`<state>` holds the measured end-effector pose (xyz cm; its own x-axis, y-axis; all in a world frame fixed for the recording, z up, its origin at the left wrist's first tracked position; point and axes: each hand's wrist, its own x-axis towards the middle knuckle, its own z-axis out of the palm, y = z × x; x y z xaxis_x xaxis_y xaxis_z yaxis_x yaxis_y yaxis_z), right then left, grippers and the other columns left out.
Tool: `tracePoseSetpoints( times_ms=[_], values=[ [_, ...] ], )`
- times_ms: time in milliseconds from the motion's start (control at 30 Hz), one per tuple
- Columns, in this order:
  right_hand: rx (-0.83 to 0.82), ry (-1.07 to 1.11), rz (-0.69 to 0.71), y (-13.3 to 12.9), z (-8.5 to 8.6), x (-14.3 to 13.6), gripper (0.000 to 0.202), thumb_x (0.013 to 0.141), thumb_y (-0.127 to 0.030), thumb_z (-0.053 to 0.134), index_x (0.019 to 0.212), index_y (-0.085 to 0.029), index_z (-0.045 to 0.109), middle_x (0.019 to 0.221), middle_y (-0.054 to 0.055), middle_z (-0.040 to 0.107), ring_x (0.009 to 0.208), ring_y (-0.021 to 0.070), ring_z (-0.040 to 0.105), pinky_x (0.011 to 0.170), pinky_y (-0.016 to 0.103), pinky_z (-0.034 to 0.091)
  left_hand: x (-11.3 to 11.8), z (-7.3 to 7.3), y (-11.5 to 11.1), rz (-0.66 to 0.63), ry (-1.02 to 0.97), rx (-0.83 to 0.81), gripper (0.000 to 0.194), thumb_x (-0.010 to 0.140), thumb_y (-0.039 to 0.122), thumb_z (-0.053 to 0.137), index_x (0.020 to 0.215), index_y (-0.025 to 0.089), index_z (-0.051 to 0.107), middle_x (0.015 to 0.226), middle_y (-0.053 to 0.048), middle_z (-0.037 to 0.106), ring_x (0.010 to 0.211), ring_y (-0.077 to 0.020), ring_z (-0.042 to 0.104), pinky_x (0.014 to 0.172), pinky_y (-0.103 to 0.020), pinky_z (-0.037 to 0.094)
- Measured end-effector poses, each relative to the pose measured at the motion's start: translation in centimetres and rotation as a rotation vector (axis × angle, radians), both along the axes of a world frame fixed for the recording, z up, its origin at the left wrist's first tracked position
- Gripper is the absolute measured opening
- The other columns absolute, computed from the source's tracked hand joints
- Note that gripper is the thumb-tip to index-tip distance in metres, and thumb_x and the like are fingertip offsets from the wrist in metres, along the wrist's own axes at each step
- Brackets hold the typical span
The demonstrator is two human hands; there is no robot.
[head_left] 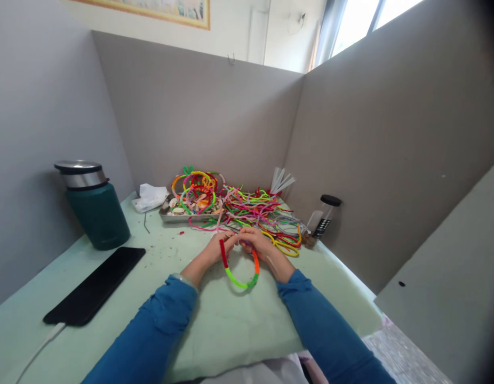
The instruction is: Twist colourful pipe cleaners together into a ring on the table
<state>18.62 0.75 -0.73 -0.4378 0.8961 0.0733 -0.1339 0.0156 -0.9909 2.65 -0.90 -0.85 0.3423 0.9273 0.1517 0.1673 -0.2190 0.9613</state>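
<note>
Between my hands hangs a pipe-cleaner ring [239,284], wound in sections of dark red, lime, green and orange. My left hand [220,248] is closed at the ring's upper left, close to its dark red end. My right hand [255,242] pinches the upper right part, above the orange section. The fingertips of both hands meet at the top, and what lies exactly between them is partly hidden. Just beyond my hands spreads a heap of loose coloured pipe cleaners [253,207]. Several wound rings [199,186] stand on a metal tray [183,218] with shells.
At left stand a green tumbler [97,213] and a black phone [97,285] with a white cable. A tissue pack [150,197] lies beside the tray. Toward the right are clear strips [281,181] and a black-lidded bottle [322,221]. Grey partitions [199,112] enclose the table.
</note>
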Motion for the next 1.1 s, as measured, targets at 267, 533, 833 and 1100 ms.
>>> tracePoseSetpoints(
  times_ms=[267,533,833,1100],
  values=[
    [0.116,-0.084,-0.082,-0.1,-0.5,-0.6,0.016,0.073,-0.031,0.060,0.068,-0.016,0.055,0.050,-0.006,0.045,0.037,0.0053,0.033,0.036,0.021,0.022,-0.2,0.3,0.1,0.071,0.060,0.089,0.032,0.076,0.046,0.054,0.063,0.016,0.054,0.043,0.006,0.039,0.040,-0.0082,0.035,0.041,-0.022,0.028],
    [0.311,-0.187,-0.239,0.3,-1.8,-1.2,0.018,0.080,-0.036,0.053,0.079,-0.019,0.052,0.069,-0.002,0.059,0.041,0.0071,0.041,0.039,0.020,0.030,-0.1,0.4,0.2,0.108,0.070,0.055,0.035,0.076,0.048,0.053,0.062,0.015,0.053,0.041,0.005,0.040,0.037,-0.0076,0.034,0.040,-0.022,0.024],
    [0.459,-0.285,-0.268,0.5,-2.3,-1.2,0.021,0.086,-0.036,0.046,0.080,-0.019,0.056,0.073,0.000,0.061,0.049,0.0092,0.049,0.045,0.021,0.036,-0.2,0.1,0.6,0.093,0.047,0.013,0.036,0.077,0.049,0.052,0.061,0.016,0.050,0.038,0.006,0.038,0.034,-0.0070,0.033,0.038,-0.021,0.024],
    [0.288,-0.174,-0.222,0.2,-1.7,-1.2,0.019,0.081,-0.037,0.052,0.080,-0.018,0.053,0.073,0.000,0.061,0.045,0.0079,0.045,0.040,0.019,0.033,-0.2,0.1,0.4,0.088,0.013,0.025,0.036,0.075,0.047,0.056,0.059,0.016,0.047,0.038,0.007,0.039,0.035,-0.0066,0.034,0.039,-0.021,0.026]
  ],
)
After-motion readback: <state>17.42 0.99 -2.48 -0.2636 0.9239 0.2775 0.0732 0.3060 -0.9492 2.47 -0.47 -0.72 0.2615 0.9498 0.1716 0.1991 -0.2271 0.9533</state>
